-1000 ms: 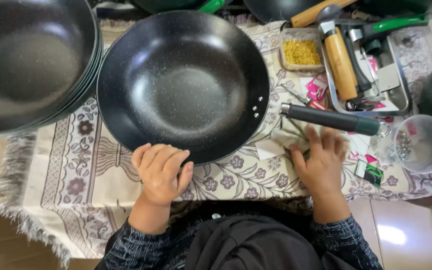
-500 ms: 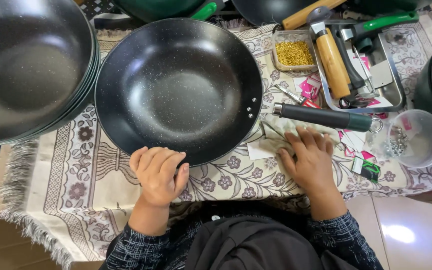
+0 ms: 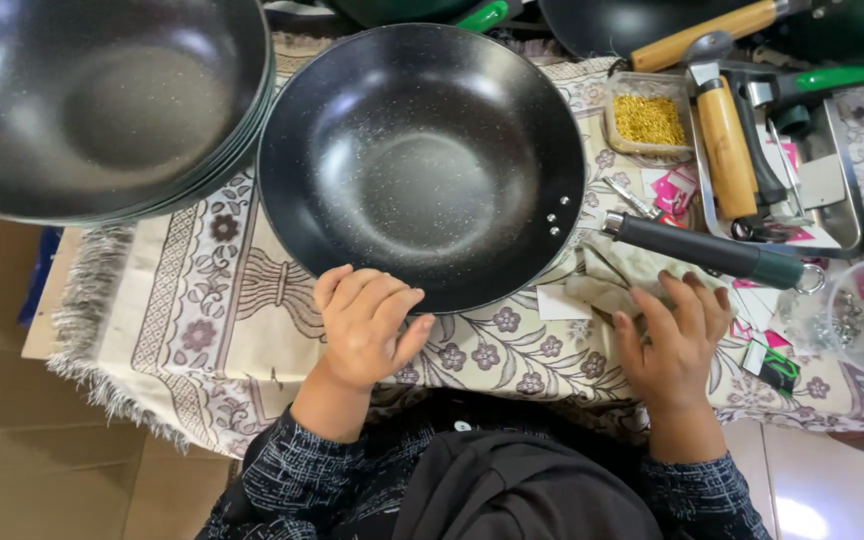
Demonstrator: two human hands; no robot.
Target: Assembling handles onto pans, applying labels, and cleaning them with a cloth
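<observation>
Resting my left hand, fingers curled and holding nothing, against the black wok rim near the tablecloth's front edge; my right hand presses spread fingers on a beige cloth.

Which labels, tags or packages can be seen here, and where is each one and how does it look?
White card: flat on the cloth below the pan rim, rectangular.
Pink tags: right of the pan, beside the metal tray, small, pink and white.
Dark tag: right of the right hand, black with green.
Clear box: above the handle, holding yellow bits.
</observation>
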